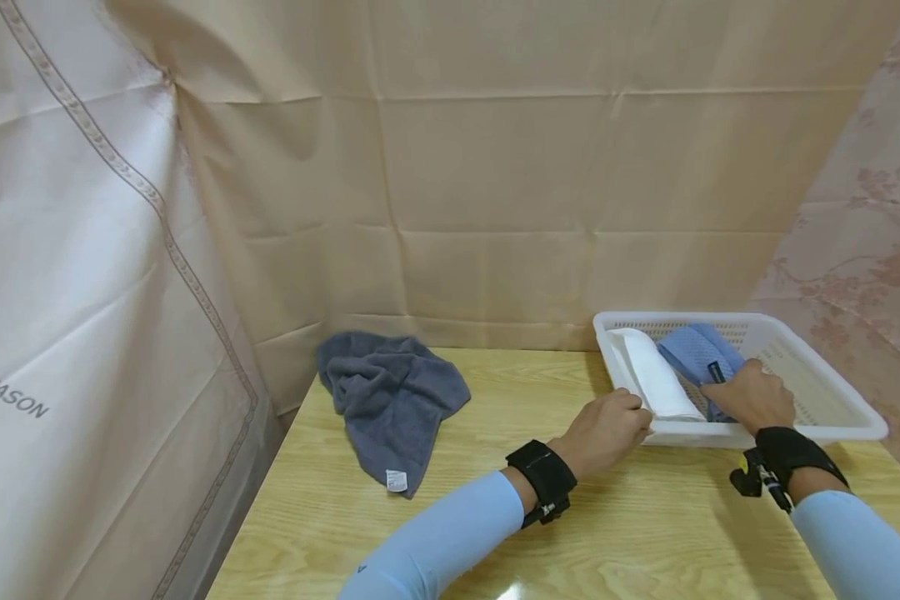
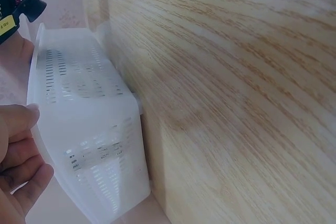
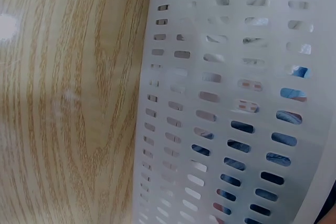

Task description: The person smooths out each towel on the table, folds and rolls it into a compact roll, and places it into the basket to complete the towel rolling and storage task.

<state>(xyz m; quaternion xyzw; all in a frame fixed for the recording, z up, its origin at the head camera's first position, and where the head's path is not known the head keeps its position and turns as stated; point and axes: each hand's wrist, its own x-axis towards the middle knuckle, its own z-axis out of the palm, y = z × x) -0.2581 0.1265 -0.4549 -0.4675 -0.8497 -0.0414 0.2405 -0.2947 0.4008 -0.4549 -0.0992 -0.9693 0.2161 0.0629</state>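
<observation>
My left hand (image 1: 603,429) pinches the rim of a white plastic basket (image 1: 862,421) at its near left corner. The left wrist view shows the thumb (image 2: 21,119) on the rim and the other fingers curled beside it. Over the basket's near side, my right hand (image 1: 753,400) grips a folded blue cloth (image 1: 697,350), thumb near its small black tag (image 1: 715,372); the other fingertips are hidden. Along the left inside wall lies a folded white cloth (image 1: 656,379). Through the slots in the right wrist view, blue cloth (image 3: 283,139) shows.
A crumpled dark grey towel (image 1: 397,392) with a white label lies at the left of the wooden table (image 1: 330,525). Beige fabric (image 1: 480,192) hangs behind the table, with patterned sheets at both sides. The basket stands near the back right.
</observation>
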